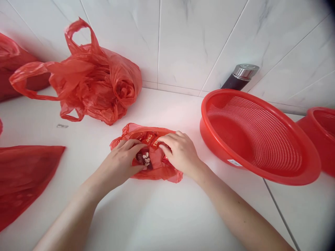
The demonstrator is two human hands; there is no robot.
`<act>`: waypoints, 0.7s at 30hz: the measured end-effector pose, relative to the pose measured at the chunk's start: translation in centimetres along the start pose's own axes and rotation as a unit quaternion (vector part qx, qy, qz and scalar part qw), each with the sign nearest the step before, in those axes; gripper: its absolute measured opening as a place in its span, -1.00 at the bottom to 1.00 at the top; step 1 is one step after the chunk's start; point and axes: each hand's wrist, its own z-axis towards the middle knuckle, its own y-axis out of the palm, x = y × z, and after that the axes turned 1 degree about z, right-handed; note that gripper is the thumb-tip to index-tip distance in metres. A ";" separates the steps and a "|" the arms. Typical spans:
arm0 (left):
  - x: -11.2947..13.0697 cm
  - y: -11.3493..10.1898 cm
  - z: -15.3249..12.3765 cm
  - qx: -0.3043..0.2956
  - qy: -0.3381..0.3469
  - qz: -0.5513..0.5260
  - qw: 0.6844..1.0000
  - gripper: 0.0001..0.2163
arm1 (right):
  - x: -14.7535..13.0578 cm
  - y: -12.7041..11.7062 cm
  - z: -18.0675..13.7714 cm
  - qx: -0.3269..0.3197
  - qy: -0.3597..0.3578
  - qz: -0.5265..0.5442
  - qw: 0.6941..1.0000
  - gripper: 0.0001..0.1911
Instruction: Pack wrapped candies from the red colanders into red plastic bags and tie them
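A small red plastic bag lies open on the white table in front of me, with several small wrapped packets inside. My left hand reaches into its left side, thumb and fingers curled around a dark red packet with pale print. From the right, my right hand dips in, its thumb and fingertips closed at a small red packet with gold lettering. Another red packet with gold lettering sits beside that one. Some of my fingers are hidden by the bag and its contents.
A full red carrier bag stands at the back left, another red bag beyond it. A flat red bag lies left. On the right are a red colander, a dark flask and another red container. A tiled wall closes the back.
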 end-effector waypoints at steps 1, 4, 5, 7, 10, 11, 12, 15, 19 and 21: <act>0.0 0.1 0.1 -0.004 0.001 0.001 1.000 -0.59 | -0.3 0.4 0.4 -0.018 0.008 -0.015 1.000 -0.83; 0.1 0.2 0.2 -0.007 -0.005 0.002 1.000 -0.59 | -0.5 1.4 1.2 -0.046 0.023 -0.060 0.997 -0.69; 0.1 0.2 0.3 -0.008 -0.006 0.001 1.000 -0.60 | -0.4 1.6 1.4 -0.047 0.021 -0.062 0.997 -0.72; 0.1 0.3 0.4 -0.012 -0.007 -0.004 1.000 -0.60 | 0.1 1.6 1.4 -0.040 0.017 -0.041 0.998 -0.82; 0.2 0.1 0.4 -0.015 -0.014 -0.021 1.000 -0.61 | 0.7 0.4 1.1 -0.037 0.031 0.058 0.997 -0.85; 0.3 0.0 0.4 -0.015 -0.018 -0.029 0.999 -0.62 | 0.8 -0.3 1.0 -0.047 0.043 0.108 0.992 -0.85; 0.4 -0.1 0.4 -0.015 -0.021 -0.036 0.999 -0.63 | 0.8 -0.9 0.9 -0.062 0.059 0.162 0.983 -0.85; 0.7 -0.4 0.4 -0.018 -0.029 -0.044 0.998 -0.63 | 0.5 -2.6 0.6 -0.111 0.124 0.304 0.938 -0.85; 0.8 -0.6 0.4 0.005 -0.041 -0.054 0.998 -0.68 | 0.2 -3.4 0.5 -0.123 0.152 0.315 0.929 -0.85; 0.6 -0.5 0.4 0.025 -0.046 -0.062 0.997 -0.72 | 0.2 -3.2 0.5 -0.114 0.116 0.243 0.956 -0.85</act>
